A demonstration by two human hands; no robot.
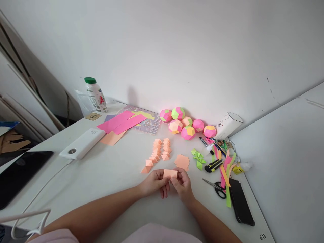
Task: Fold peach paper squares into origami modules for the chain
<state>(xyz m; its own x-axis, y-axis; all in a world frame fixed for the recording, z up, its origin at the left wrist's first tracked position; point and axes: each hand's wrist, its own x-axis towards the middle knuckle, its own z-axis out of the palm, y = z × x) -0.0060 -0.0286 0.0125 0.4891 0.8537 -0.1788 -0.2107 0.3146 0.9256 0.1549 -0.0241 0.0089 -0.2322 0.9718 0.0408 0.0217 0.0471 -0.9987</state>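
Between my two hands is a small peach piece of paper [170,173], held just above the white table. My left hand [156,182] pinches its left end, and my right hand [183,184] grips its right end with the thumb across the front. Just beyond lie two rows of folded peach paper units [156,150]. To their right sits a stack of flat peach paper squares [182,162], and beside it a small group of folded green paper units [198,158].
Colourful paper balls [188,133] stand by the wall. Scissors [217,187], a box cutter [213,166], paper strips [228,189] and a black phone [241,204] lie right. Leftward are pink paper sheets [118,122], a white power bank [83,143], a bottle [96,98] and a black tablet-like device [22,175].
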